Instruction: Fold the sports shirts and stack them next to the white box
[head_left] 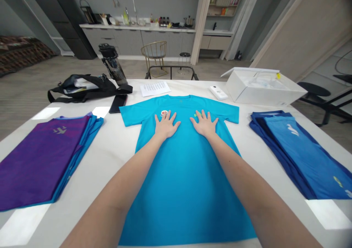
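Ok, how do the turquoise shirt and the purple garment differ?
The turquoise shirt lies spread out, both sleeves showing; the purple garment is folded. The shirt lies on the table; the garment tops a pile. Both lie flat and bear small marks.

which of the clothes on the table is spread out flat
The turquoise short-sleeved fabric shirt in the middle, with both sleeves out; the purple-topped garment stack at left and blue garment stack at right are folded.

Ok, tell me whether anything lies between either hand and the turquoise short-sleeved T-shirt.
Nothing visible does: the left hand and right hand rest directly on the chest of the turquoise short-sleeved T-shirt, fingers spread.
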`<state>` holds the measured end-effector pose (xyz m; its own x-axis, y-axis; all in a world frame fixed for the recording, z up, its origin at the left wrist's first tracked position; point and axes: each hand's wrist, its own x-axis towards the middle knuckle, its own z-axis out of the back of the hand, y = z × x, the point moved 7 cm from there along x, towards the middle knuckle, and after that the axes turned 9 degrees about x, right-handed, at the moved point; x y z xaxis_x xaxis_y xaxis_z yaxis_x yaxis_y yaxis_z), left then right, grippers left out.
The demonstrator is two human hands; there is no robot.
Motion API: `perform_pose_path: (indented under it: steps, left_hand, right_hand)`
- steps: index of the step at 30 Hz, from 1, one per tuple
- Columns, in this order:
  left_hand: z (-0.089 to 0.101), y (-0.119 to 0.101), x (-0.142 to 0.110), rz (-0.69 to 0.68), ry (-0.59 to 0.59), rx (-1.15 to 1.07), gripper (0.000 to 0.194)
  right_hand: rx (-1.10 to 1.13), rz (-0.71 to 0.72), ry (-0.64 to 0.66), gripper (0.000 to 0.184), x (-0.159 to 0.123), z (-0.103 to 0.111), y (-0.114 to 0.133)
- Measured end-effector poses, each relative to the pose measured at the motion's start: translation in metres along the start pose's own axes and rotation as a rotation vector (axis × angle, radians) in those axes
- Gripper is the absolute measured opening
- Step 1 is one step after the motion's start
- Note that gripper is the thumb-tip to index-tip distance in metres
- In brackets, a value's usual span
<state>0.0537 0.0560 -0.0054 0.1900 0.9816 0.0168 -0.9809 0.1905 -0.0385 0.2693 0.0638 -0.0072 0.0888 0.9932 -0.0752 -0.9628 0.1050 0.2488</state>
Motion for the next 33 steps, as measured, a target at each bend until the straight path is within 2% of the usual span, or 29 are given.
perform_pose_path:
  steps: [17, 27, 33]
  left_hand:
    - [0.000, 0.002, -0.002, 0.012, 0.019, 0.010, 0.074]
    - [0.001, 0.017, -0.037, 0.025, 0.052, -0.005, 0.075]
    - [0.001, 0.018, -0.049, 0.054, 0.033, -0.003, 0.076]
  right_hand:
    - [0.067, 0.012, -0.007, 0.082, 0.001, -0.001, -0.001]
    - [0.055, -0.057, 0.013, 0.083, -0.034, 0.003, -0.041]
    - [0.027, -0.066, -0.019, 0.083, -0.046, 0.004, -0.046]
